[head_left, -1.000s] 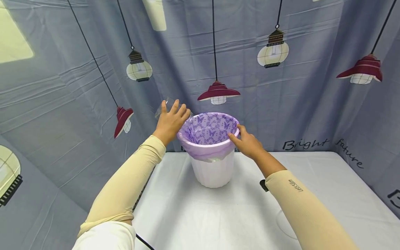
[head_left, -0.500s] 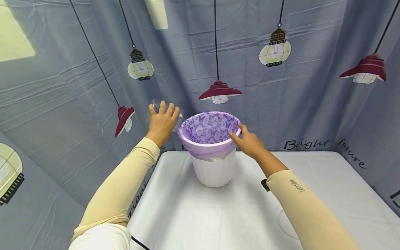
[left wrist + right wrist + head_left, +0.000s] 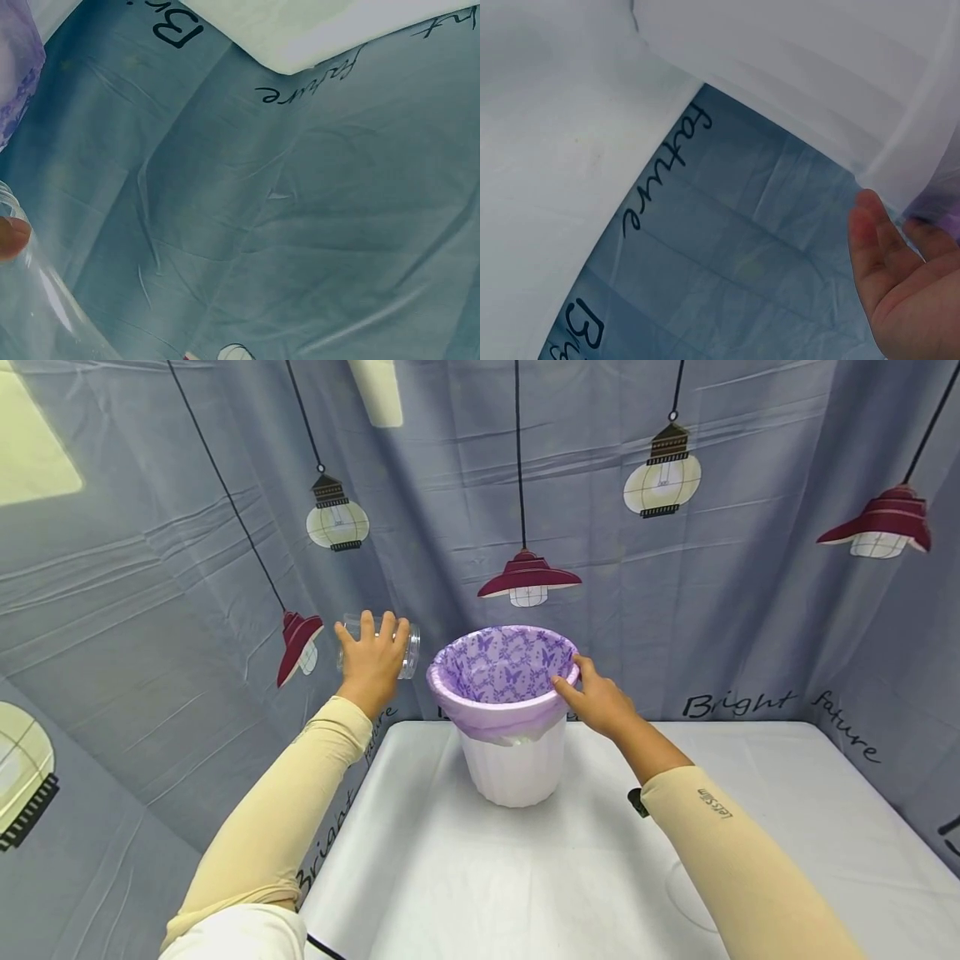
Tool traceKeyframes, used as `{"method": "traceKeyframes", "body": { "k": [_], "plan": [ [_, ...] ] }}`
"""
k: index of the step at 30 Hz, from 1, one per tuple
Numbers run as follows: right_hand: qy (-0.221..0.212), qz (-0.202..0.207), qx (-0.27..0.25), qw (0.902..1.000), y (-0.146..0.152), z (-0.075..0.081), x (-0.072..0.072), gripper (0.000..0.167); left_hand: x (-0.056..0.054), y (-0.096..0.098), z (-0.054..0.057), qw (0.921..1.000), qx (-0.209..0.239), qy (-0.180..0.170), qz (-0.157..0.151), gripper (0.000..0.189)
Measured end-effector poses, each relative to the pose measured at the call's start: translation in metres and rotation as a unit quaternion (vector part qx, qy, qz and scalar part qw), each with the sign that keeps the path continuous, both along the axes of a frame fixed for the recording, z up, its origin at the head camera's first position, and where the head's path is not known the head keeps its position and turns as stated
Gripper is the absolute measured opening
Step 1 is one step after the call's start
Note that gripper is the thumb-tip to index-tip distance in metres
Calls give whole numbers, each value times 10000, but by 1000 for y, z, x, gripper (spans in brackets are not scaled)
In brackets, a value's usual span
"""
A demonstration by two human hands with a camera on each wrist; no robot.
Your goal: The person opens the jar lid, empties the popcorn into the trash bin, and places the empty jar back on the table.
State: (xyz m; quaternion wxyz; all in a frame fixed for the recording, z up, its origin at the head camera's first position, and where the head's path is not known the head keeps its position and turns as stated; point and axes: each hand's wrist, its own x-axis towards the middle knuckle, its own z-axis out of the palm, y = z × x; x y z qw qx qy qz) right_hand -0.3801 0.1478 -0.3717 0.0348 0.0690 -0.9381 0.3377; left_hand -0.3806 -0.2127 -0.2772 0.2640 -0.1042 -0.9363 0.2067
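My left hand (image 3: 372, 658) holds a clear plastic jar (image 3: 410, 653) on its side, left of the bin and above table height. Its ridged mouth end points toward the bin; no contents can be made out. In the left wrist view, a fingertip rests on the jar (image 3: 64, 311) near its threaded neck. A white trash can (image 3: 513, 768) stands upright on the table, lined with a purple butterfly-print trash bag (image 3: 502, 672) folded over the rim. My right hand (image 3: 600, 702) grips the trash can's right rim, thumb over the top. Its other fingers are outside, below the rim.
The white-covered table (image 3: 525, 877) extends in front of and to the right of the trash can. Close behind it hangs a grey-blue curtain (image 3: 450, 527) printed with lamps and lettering. A black cord (image 3: 324, 947) shows beside the table's left edge.
My left hand has drawn the jar leftward and slightly down, from beside the trash can's rim to clear of it. My right hand has stayed on the rim, and the trash can stands still.
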Motion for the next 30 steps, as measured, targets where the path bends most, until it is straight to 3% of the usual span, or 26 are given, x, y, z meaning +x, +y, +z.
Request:
{"method": "traceKeyframes", "body": {
  "k": [15,30],
  "plan": [
    [-80,-44,17,10000,-3,1,2,97,10,-18,-15,9991,384,171,29,96],
    [15,-29,43,10000,-1,0,2,95,19,-32,-39,9956,797,-461,184,108]
  ]
}}
